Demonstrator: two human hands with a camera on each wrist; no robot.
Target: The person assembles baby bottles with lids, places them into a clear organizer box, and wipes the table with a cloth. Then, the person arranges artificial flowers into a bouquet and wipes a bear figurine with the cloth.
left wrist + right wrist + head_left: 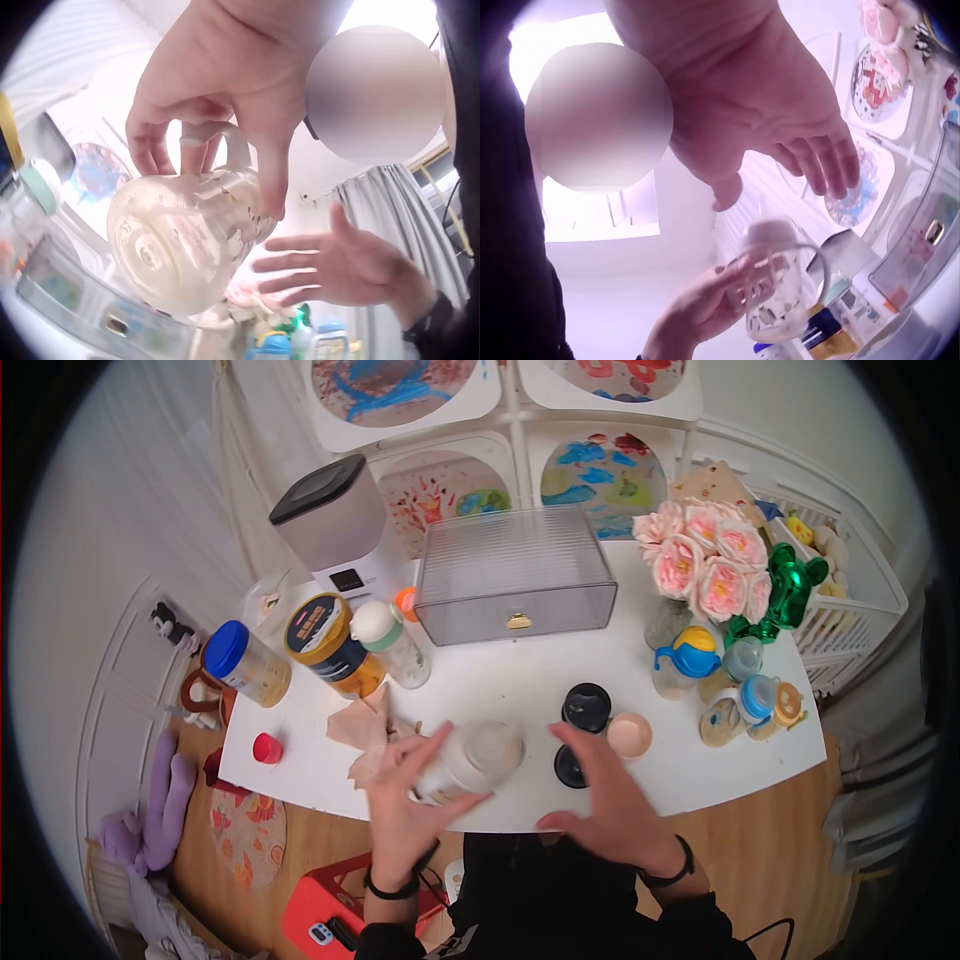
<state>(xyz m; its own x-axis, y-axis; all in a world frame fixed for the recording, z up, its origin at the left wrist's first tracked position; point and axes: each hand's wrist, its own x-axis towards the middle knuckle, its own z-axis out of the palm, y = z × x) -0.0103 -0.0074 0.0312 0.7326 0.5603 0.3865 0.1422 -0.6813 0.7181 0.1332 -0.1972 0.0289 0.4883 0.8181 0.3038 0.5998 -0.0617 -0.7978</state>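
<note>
My left hand (402, 800) grips a clear baby bottle (470, 758) with a loop handle, tilted over the table's front edge. In the left wrist view its round base faces the camera, and fingers reach through the handle (232, 142). Small dark markings show on the bottle's side, and a pale domed cap (769, 234) covers its top in the right wrist view. My right hand (618, 805) hangs to the right with fingers straight and spread, holding nothing. Nearest to it lie two black round lids (586, 707) and a peach-coloured round cup (629, 736).
A crumpled beige cloth (358, 732) lies by the left hand, with a small red cup (267, 748) further left. Jars and a green-collared bottle (405, 660) stand behind. A grey clear drawer box (515, 585) sits at the back; several baby bottles (720, 722) are at right.
</note>
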